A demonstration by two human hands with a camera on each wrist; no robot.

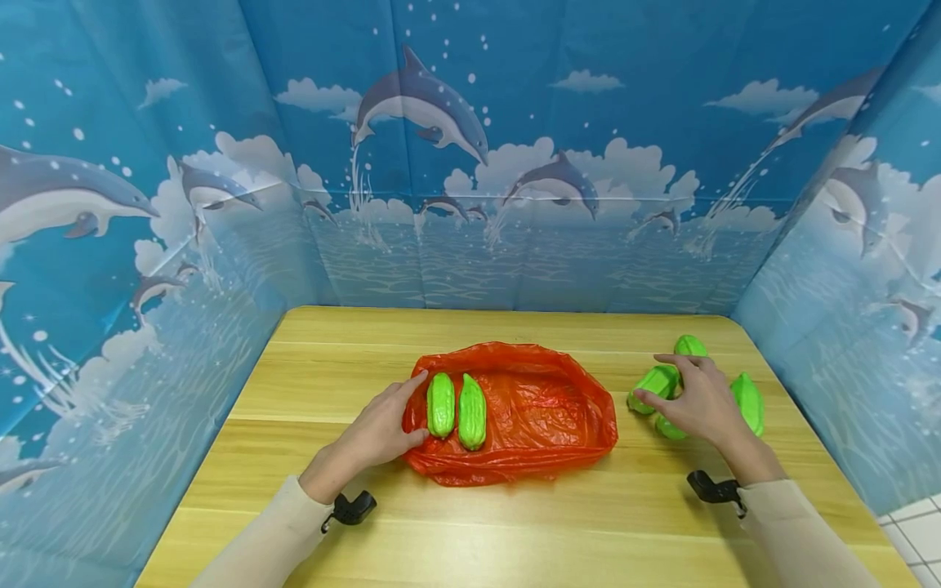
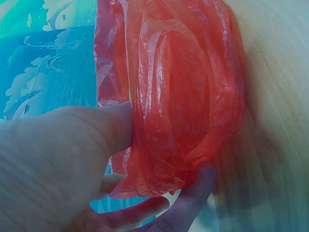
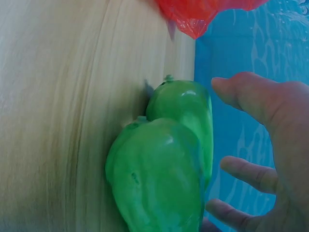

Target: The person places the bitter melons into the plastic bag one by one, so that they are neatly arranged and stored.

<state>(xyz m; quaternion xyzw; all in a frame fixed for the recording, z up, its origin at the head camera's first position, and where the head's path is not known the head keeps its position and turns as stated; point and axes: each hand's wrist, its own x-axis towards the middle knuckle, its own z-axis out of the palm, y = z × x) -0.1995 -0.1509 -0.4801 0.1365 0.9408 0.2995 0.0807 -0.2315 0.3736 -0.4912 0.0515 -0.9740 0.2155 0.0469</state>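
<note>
Held the fingers of the right hand point(image 1: 700, 402) spread wide over a cluster of green vegetables point(image 3: 157, 174), gripping nothing. Reached with the left hand point(image 1: 373, 429) to the left end of a red plastic bag point(image 1: 540, 404), parting thumb and forefinger along the rim; could not tell pinching from mere resting, with part of that grasp hidden by plastic in the left wrist view. Risked knocking a neighbour aside on closing, because of the crowding, or a slip on smooth skin from too shallow a grasp. Saw the nearest piece, a ribbed green vegetable point(image 1: 657, 377), on the table point(image 1: 515, 531) right of the bag, beneath the right thumb and forefinger. Found two long green vegetables point(image 1: 472, 415) inside the bag, just beside the left fingers.
</note>
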